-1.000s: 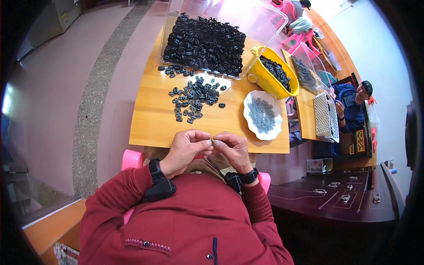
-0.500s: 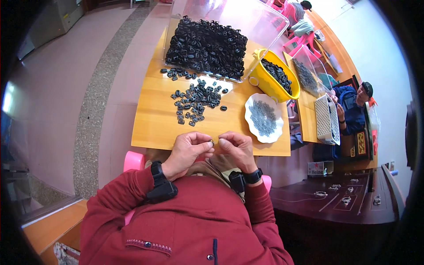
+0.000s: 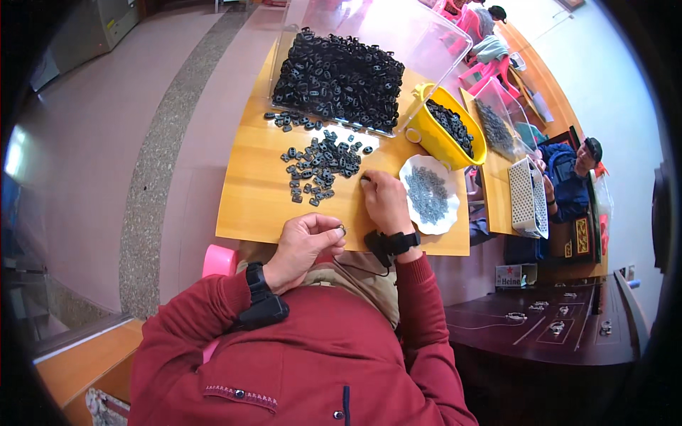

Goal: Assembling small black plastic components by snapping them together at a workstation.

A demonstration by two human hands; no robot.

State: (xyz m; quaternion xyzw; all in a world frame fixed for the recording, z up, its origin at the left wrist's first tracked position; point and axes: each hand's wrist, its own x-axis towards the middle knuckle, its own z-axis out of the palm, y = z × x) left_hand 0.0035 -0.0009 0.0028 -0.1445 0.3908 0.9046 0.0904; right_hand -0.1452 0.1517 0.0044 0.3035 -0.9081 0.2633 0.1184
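Near the table's front edge my left hand (image 3: 305, 245) is closed, thumb and forefinger pinching a small dark ring-like piece (image 3: 342, 229), mostly hidden by the fingertips. My right hand (image 3: 387, 204) reaches over the table, its fingertips closed on a small black plastic piece (image 3: 365, 178) at the tabletop. Just left of it lies a loose heap of small black two-holed plastic pieces (image 3: 323, 162). To the right stands a white scalloped dish (image 3: 446, 226) with many tiny clear-grey parts (image 3: 428, 195) in it.
A clear plastic bin (image 3: 433, 67) full of black pieces stands at the table's back (image 3: 241, 206). Beside it is a yellow tub (image 3: 439, 147) of similar pieces. Farther right, a person (image 3: 568, 174) sits by a white perforated basket (image 3: 522, 202). Pink chairs stand beyond.
My right hand has left the left hand and moved forward and right onto a lone black piece on the table. The left hand keeps its pinch in nearly the same place.
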